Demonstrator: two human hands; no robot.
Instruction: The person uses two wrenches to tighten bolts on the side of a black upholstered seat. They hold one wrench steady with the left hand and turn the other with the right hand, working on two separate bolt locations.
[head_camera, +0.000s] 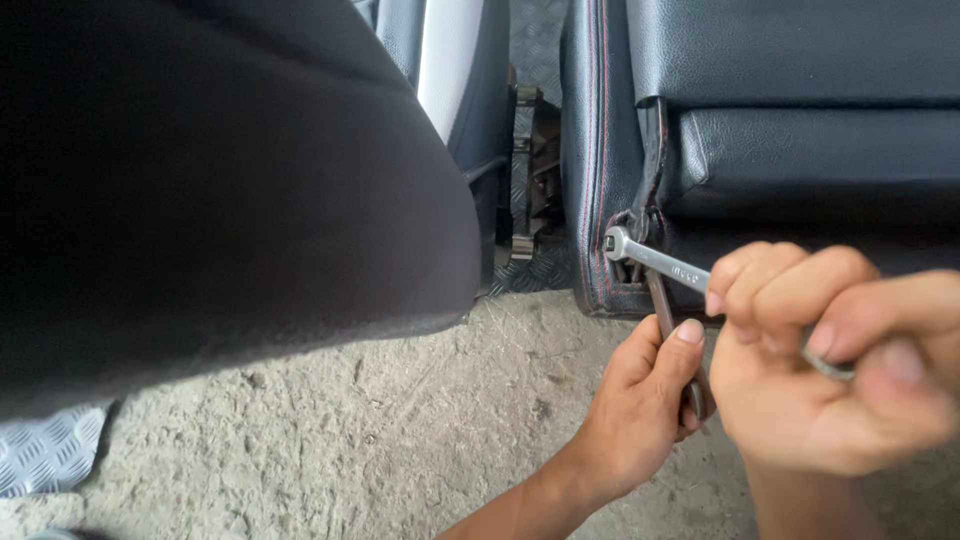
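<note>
My right hand (830, 360) is closed around the handle of a silver wrench (655, 260). The wrench's ring end (617, 242) sits on a fastener at the lower corner of a black seat (800, 150), by a dark metal hinge bracket (652, 170). My left hand (640, 400) comes in from below and grips a darker, rusty tool shaft (662, 310). That shaft runs up under the silver wrench toward the same fastener, and its far tip is hidden behind the wrench and bracket.
A large dark seat cushion (220, 180) fills the left side, close to the camera. Red stitching (597, 150) runs down the black seat's edge. The floor (400, 430) is rough concrete. Patterned metal plate (50, 450) shows at the lower left and also between the seats (535, 60).
</note>
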